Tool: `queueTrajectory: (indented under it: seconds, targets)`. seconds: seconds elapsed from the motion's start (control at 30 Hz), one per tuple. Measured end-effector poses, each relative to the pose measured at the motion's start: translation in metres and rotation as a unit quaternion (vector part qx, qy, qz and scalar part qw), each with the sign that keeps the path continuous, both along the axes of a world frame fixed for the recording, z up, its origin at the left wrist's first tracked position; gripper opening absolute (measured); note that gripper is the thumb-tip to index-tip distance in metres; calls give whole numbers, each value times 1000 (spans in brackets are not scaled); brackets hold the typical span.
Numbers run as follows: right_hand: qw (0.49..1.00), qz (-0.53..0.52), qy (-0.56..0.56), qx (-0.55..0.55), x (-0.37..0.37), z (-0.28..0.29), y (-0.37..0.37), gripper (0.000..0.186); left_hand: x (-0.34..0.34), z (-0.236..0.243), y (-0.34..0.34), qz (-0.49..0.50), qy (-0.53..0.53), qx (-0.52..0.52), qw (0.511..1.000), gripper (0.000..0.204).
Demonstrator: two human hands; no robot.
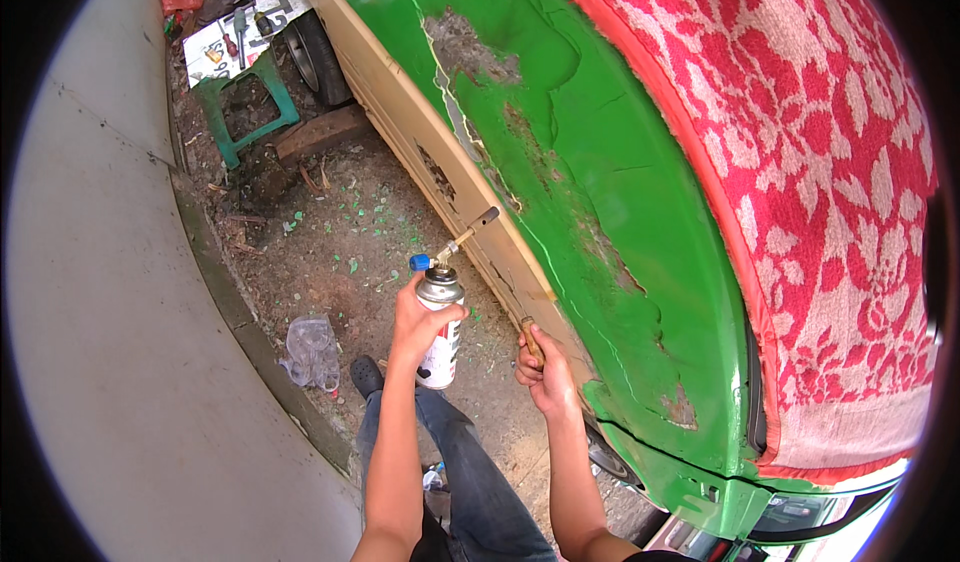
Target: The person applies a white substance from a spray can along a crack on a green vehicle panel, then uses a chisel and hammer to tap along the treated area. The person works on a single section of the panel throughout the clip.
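My left hand (414, 320) is wrapped round a white gas canister (441, 347) with a blow torch (464, 238) screwed on top. The torch has a blue knob, and its dark nozzle points up and right toward the car's beige lower side (420, 127). No flame shows. In my right hand (549, 374) is a wooden-handled hand tool (532, 342), probably a scraper. Its thin blade lies against the beige panel and is hard to make out. Above both hands spreads the green car body (650, 222), its paint peeled and cracked in rough patches.
A red and pink patterned cloth (800, 162) covers the car's upper part. To the left a pale wall (100, 292) curves along the dirt ground. A green stool (245, 102), tools on a white plate (235, 42), a wheel (315, 57) and a plastic bag (312, 352) are near it. Green paint flakes litter the ground.
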State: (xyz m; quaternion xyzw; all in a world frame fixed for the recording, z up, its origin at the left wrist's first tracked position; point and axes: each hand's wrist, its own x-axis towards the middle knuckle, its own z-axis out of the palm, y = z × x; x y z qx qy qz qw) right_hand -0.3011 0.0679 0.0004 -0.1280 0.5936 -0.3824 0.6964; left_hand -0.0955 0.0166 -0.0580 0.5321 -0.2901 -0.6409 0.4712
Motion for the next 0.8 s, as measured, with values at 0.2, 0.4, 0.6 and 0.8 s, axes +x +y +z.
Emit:
queueTrajectory:
  seconds: [0.2,0.4,0.6,0.8]
  targets:
    - [1000,1,-5,-5,0,-1,-2,30,2,-2,-2,1,10,2,1000,43]
    - [1000,1,-7,-2,4,-1,-5,30,4,-4,-5,15,35,-1,999,45]
    - [1000,4,-3,2,8,-2,-6,30,9,-4,-10,12,15,-7,1000,43]
    - [1000,5,1,2,13,0,-9,29,12,-6,-14,16,28,-6,999,42]
